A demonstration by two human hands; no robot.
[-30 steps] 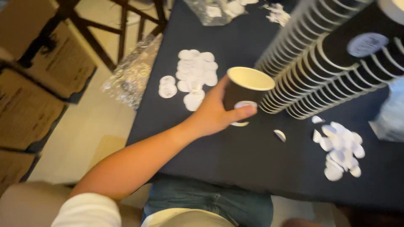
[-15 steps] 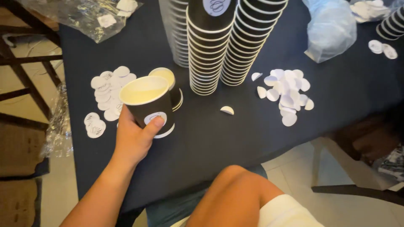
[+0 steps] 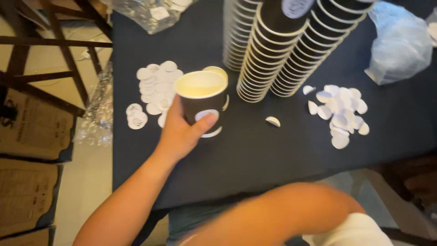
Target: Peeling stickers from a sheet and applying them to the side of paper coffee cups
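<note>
Left hand (image 3: pixel 180 132) grips a black paper cup (image 3: pixel 202 102).
Fingers clamped round it; right hand unseen. Tall cup stacks (image 3: pixel 291 45) at 1 o'clock could topple if bumped.

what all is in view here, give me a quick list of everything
paper cup: one, black with cream inside, upright in the left hand
second cup: one, black, right behind it
cup stacks: several, black with cream rims, lying at table centre
round stickers: a pile, white, left of the cup
sticker backings: a pile, white, at right
plastic bags: two, clear, at top corners
table: one, dark cloth
cardboard boxes: brown, on floor at left
left hand: grip around the cup
right arm: blurred, hand hidden
</note>
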